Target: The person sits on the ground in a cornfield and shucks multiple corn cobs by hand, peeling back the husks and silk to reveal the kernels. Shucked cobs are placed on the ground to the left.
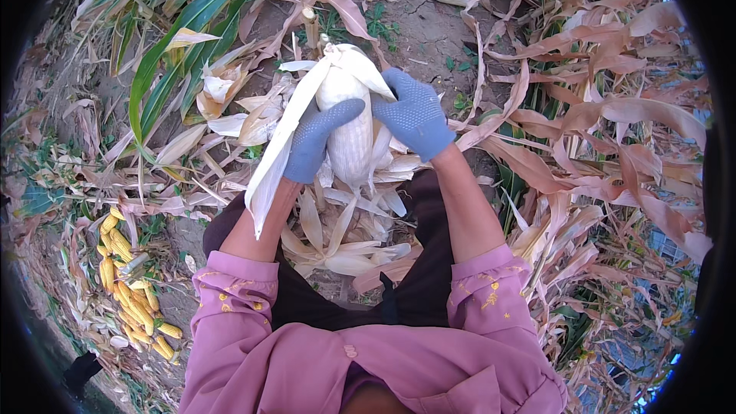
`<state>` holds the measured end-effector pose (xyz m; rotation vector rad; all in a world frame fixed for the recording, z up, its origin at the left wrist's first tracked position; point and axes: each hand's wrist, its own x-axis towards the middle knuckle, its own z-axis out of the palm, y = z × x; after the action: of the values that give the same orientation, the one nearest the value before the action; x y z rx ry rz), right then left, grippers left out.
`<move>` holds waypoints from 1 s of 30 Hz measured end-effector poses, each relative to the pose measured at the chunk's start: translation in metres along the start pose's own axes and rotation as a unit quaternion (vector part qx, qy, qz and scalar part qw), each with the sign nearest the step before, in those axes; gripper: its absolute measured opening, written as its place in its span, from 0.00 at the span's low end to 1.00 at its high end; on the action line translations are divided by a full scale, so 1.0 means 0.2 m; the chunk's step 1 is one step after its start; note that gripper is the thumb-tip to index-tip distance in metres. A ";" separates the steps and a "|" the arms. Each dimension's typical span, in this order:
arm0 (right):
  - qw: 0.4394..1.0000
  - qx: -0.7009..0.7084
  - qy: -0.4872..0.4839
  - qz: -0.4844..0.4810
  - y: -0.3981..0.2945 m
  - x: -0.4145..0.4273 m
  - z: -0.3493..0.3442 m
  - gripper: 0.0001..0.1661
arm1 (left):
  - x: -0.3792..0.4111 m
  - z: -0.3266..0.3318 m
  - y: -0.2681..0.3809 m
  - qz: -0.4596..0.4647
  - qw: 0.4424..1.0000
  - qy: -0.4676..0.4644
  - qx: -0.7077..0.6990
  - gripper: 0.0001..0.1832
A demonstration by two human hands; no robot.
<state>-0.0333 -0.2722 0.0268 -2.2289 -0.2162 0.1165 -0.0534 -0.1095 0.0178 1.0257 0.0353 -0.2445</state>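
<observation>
An ear of corn (349,144) in pale husk stands between my hands, its stalk end pointing away from me. My left hand (313,138), in a grey-blue dotted work glove, grips the ear's left side, its thumb lying across the front. Outer husk leaves are peeled back at the top; one long strip (276,155) hangs down over my left wrist. On the right, my right hand (415,112), gloved alike, is closed at a folded-back husk leaf (365,69); its fingertips are partly hidden. The kernels are covered by husk.
Husked yellow ears (135,305) lie piled on the ground to the left. Loose husks (345,253) cover the soil between my knees. Green corn leaves (190,40) spread at the upper left, and dry stalks and leaves (575,115) are heaped along the right. A cut stalk stub (310,26) stands ahead.
</observation>
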 end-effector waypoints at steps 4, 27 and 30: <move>0.997 -0.069 0.016 0.023 -0.01 0.00 0.01 0.15 | 0.00 0.02 0.00 0.008 1.000 0.012 0.011 0.33; 0.953 -0.141 0.269 -0.008 0.21 0.12 -0.06 0.08 | -0.09 0.08 -0.07 -0.271 0.960 -0.055 -0.030 0.33; 0.937 -0.125 0.319 -0.075 0.21 0.12 -0.13 0.09 | -0.09 0.07 -0.03 -0.295 0.948 -0.119 0.014 0.33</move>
<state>-0.0016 -0.3134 0.0093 -2.3615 -0.0418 -0.7463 -0.0737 -0.1218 0.0224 0.9875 0.1207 -0.9157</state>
